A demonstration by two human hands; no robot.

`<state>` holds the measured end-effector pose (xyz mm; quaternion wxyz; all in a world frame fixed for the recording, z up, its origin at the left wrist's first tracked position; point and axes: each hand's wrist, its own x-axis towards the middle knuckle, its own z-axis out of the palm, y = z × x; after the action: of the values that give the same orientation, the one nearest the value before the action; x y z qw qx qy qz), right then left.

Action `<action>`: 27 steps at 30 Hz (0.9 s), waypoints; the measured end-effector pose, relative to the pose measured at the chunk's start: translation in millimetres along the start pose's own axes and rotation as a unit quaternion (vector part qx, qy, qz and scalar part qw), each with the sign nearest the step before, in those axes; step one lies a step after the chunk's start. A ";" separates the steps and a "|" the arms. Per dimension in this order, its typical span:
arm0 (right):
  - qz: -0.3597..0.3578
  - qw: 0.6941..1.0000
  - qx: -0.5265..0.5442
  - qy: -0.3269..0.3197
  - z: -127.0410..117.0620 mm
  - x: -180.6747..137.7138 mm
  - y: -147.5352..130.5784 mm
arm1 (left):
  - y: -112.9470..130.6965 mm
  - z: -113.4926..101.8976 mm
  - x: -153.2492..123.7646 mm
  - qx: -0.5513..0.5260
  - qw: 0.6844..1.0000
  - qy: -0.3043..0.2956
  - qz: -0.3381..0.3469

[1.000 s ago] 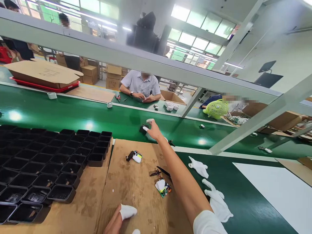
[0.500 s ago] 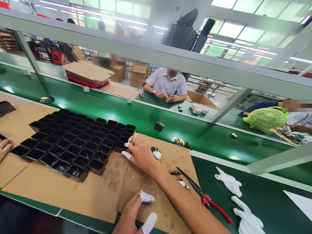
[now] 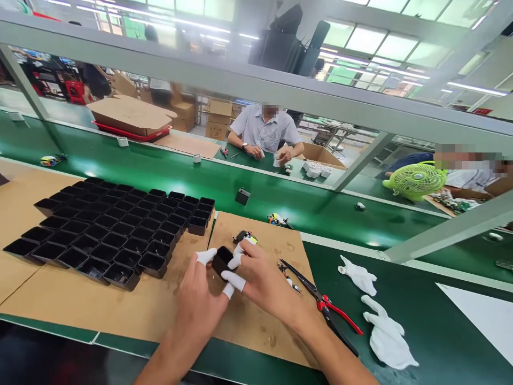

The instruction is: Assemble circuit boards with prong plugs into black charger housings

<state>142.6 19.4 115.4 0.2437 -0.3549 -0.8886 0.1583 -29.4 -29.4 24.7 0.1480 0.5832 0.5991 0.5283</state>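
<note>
A small open-topped black plastic box [image 3: 222,261] is held up over the cardboard between my two hands, its opening tilted toward me. My right hand [image 3: 258,275] grips its right side, with white finger cots on the fingertips. On the left side, my left hand [image 3: 200,291] has a cotted fingertip against the box and its thumb below. Just behind the box lies a small electronic assembly [image 3: 245,237] with a yellow part. To the left stand rows of similar black boxes [image 3: 120,224], packed close together.
Red-handled long-nose pliers [image 3: 324,302] lie right of my hands, beside small wired parts [image 3: 290,280]. White gloves [image 3: 387,331] rest on the green table. Beyond runs a green conveyor [image 3: 208,182] carrying scattered parts. A co-worker [image 3: 264,131] sits across it, and a green fan [image 3: 417,179] stands at right.
My right hand has come back from the rows with a black box. My left hand has risen to meet it. Another person's hand at the left edge is out of view.
</note>
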 end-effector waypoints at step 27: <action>0.248 0.961 -0.122 -0.017 20.5 21.8 128.6 | -20.9 49.9 70.0 -0.092 0.994 0.022 0.052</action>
<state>188.9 122.4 46.8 0.1366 -0.5887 -0.7891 0.1099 -20.5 58.4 18.7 0.1597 0.5855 0.5200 0.6010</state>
